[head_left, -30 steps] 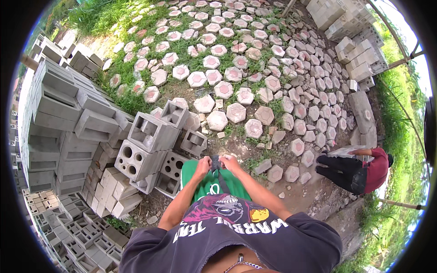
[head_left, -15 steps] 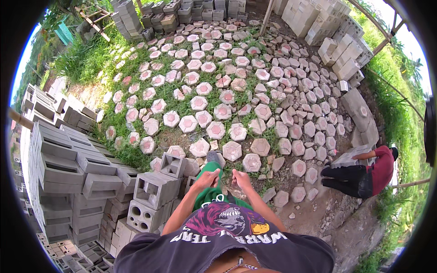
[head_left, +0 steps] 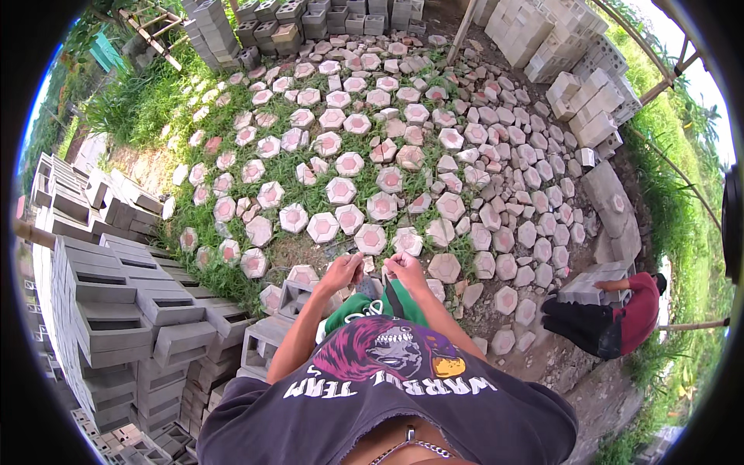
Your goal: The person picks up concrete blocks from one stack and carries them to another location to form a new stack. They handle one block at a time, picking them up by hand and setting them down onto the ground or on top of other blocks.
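Both hands are held in front of my waist, above green shorts (head_left: pixel 418 311) with white drawstrings. My left hand (head_left: pixel 342 271) is closed, its fingers curled in; I cannot make out anything in it. My right hand (head_left: pixel 404 271) is closed too, thumb and fingers pinched together. A dark strap (head_left: pixel 394 297) hangs just below its fingertips, down to the hem of my shirt; whether the fingers hold it is not clear. A small gap separates the two hands. Beyond them lie hexagonal paving stones (head_left: pixel 370 239) with reddish centres.
Grey hollow blocks (head_left: pixel 116 314) are stacked at left, with more (head_left: pixel 263 345) close beside my left forearm. Other block stacks (head_left: pixel 597 108) stand at the far right. Grass and rubble lie between the pavers. At right, a person in a red shirt (head_left: pixel 640 306) bends over a grey block (head_left: pixel 593 283).
Both hands have risen away from my body and come a little closer together. My view has shifted slightly. The person at right remains bent over the block.
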Tool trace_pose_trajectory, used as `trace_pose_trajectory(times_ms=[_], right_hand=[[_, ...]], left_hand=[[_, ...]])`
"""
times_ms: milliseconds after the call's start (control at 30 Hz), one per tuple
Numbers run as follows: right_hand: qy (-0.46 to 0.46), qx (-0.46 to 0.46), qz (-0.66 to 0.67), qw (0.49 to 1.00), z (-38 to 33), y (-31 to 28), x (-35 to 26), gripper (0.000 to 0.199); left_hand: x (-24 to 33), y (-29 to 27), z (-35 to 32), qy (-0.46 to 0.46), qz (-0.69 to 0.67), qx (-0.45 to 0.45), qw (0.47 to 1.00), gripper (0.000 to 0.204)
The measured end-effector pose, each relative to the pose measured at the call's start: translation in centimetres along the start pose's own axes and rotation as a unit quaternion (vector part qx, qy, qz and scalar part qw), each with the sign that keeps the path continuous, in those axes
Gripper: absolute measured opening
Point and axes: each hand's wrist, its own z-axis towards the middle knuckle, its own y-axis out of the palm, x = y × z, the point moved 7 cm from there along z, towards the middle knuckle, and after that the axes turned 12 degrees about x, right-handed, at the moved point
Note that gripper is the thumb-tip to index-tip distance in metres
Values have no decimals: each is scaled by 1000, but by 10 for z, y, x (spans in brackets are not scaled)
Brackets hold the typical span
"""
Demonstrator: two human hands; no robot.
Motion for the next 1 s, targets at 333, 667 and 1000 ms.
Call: trace_pose_trajectory(times_ms=[333, 667, 1000], right_hand=[[-3, -17, -53, 998, 109, 21, -40, 30], [-88, -47, -90, 991, 299, 71, -160, 45], [-69, -28, -53, 996, 421, 104, -190, 35]], left_hand=[[25, -20, 71, -30, -119, 78, 989, 33], [129, -109, 250, 62, -80, 174, 979, 25], [168, -153, 367, 36, -89, 205, 974, 19]])
